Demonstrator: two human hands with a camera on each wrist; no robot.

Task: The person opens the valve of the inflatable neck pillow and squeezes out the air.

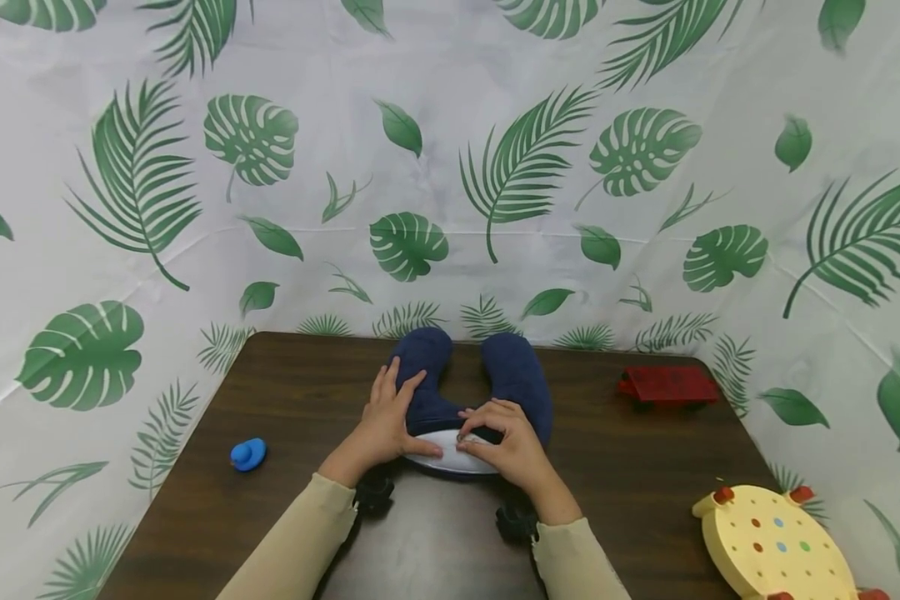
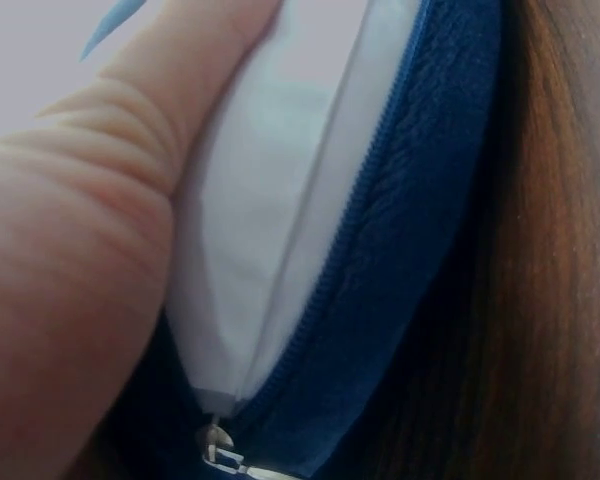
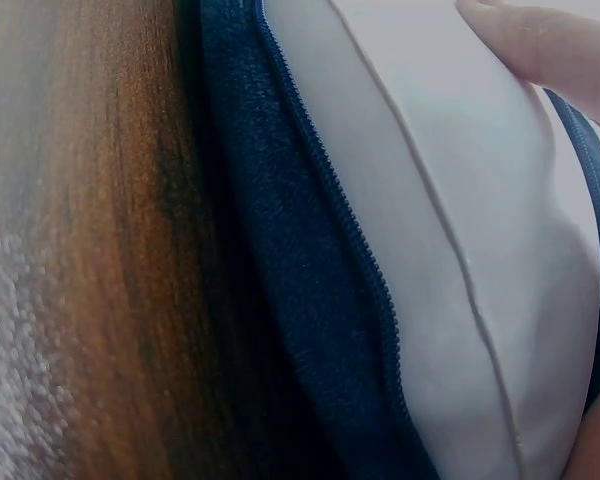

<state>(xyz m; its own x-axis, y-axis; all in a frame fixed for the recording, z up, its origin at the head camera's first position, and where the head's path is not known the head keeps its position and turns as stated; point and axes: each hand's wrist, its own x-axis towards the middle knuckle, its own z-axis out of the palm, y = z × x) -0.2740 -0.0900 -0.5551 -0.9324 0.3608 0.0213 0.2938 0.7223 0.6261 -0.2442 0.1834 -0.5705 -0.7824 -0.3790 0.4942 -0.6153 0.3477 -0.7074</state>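
Observation:
A navy U-shaped neck pillow [image 1: 521, 375] lies on the table with its two arms toward the back. Along its near curve the zipper [image 2: 358, 200] is undone, and the white inner pillow [image 1: 446, 437] bulges through the gap. My left hand [image 1: 382, 421] rests on the pillow's left side, fingers spread and thumb lying straight along the white part. Bent over the right side, my right hand [image 1: 516, 443] pinches at the white inner pillow between thumb and fingertips. A metal zipper slider [image 2: 220, 452] sits at one end of the opening.
The brown wooden table [image 1: 300, 375] backs onto a leaf-print curtain [image 1: 307, 167]. To the left lies a small blue toy [image 1: 248, 454]. A red toy [image 1: 671, 386] stands back right; a yellow dotted round board [image 1: 776, 546] with red feet is at the front right.

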